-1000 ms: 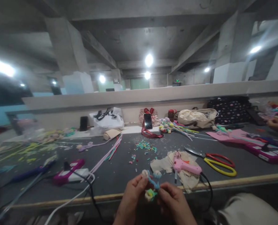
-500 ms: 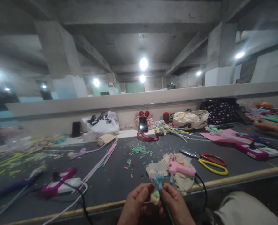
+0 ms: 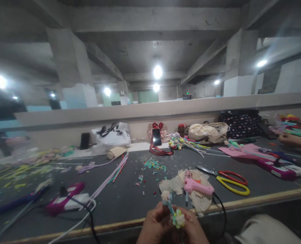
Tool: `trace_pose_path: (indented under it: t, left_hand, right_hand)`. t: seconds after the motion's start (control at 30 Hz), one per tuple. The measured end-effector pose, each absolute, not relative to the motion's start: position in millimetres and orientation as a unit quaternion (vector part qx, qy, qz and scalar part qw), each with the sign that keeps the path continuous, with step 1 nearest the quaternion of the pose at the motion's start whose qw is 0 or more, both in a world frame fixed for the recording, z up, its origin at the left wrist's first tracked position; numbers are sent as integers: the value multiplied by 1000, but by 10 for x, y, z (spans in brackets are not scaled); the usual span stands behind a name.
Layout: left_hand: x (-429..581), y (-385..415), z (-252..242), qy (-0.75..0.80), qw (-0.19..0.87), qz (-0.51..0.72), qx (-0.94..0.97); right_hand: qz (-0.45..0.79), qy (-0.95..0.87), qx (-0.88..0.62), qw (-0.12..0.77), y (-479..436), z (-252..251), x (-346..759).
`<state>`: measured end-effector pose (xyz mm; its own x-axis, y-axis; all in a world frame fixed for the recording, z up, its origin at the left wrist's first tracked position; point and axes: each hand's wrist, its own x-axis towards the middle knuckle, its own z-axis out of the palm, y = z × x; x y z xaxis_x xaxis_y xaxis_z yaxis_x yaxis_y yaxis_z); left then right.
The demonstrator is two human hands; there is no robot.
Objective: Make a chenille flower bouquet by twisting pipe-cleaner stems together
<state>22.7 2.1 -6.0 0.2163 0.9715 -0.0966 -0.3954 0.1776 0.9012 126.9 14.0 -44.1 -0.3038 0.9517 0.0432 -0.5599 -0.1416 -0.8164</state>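
Observation:
Between my two hands, at the table's near edge, is a small craft flower stem (image 3: 170, 207) in soft fuzzy material. It has a pale pink and blue cluster at the top and a yellow, green and cream bloom lower down. My left hand (image 3: 154, 224) closes round it from the left, fingertips on the stem. My right hand (image 3: 192, 226) grips it from the right, behind the lower bloom. A pink glue gun (image 3: 198, 186) lies just beyond my right hand on a crumpled beige cloth (image 3: 171, 184). Scissors (image 3: 233, 182) with red and yellow handles rest farther right.
Small coloured trimmings (image 3: 154, 165) are scattered mid-table. Pastel fuzzy stems (image 3: 107, 179) lie to the left, by a purple and white power strip (image 3: 67, 200). A phone (image 3: 156, 137) leans at the back. Another person's hand (image 3: 289, 139) is at far right.
The flower stem has turned and tilted in my fingers: its top leans left and the lower bloom faces me more to the right. My hands have come closer together.

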Motion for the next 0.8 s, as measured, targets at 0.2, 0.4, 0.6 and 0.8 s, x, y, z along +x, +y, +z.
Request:
trace_pose_path:
  t: [0.2,0.4,0.6,0.8]
  left_hand:
    - [232,70,-52,362,664,554,348]
    - [250,93,-1,376,616,606,336]
    - [261,-16,5,384,615,534,435]
    - [241,-4,-22,391,605,564,403]
  right_hand:
    - [708,-371,-259,543,83,-407,1249]
    - [625,-454,-312,553,87,-425,1246]
    - [592,-473,-337,558,96,-427,1253]
    - [595,-469,-356,547,72,-411,1260]
